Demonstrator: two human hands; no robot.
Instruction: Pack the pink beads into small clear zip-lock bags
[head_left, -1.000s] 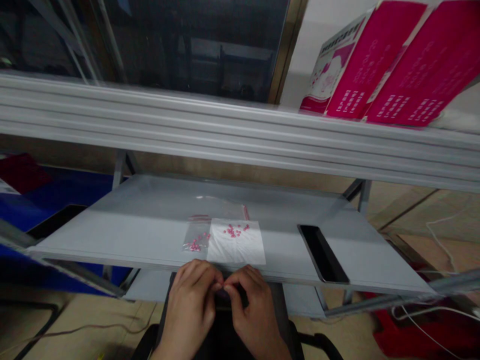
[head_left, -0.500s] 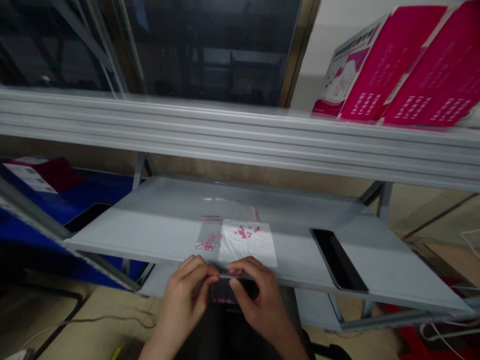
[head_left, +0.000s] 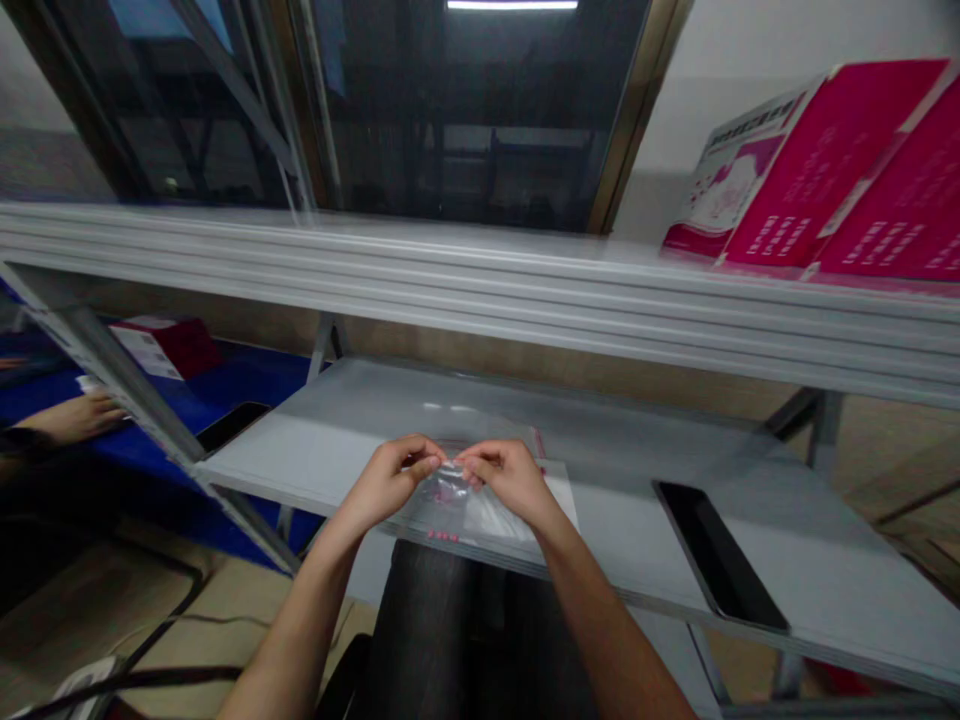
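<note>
Between my hands hangs a small clear zip bag [head_left: 441, 512], with a row of pink bits along its bottom. My left hand [head_left: 396, 478] pinches the bag's top edge at its left, thumb against fingers. On the right side of the same edge, my right hand [head_left: 504, 474] is closed in a pinch, close to the left fingertips. A white sheet [head_left: 561, 490] lies on the shelf behind the bag, partly covered by the bag and my right hand. Beyond my right hand, a larger clear bag with a red strip [head_left: 538, 441] lies flat.
A dark tablet or phone [head_left: 718, 555] lies on the grey shelf [head_left: 622, 500] to the right. Pink boxes [head_left: 825, 170] stand on the upper ledge [head_left: 465, 270]. At left are another dark phone [head_left: 234, 426], a red-and-white box [head_left: 171, 345] and another person's hand [head_left: 86, 415].
Both hands have risen from the shelf's front edge to over the shelf, carrying the zip bag. My view has turned left, and another person's hand now shows.
</note>
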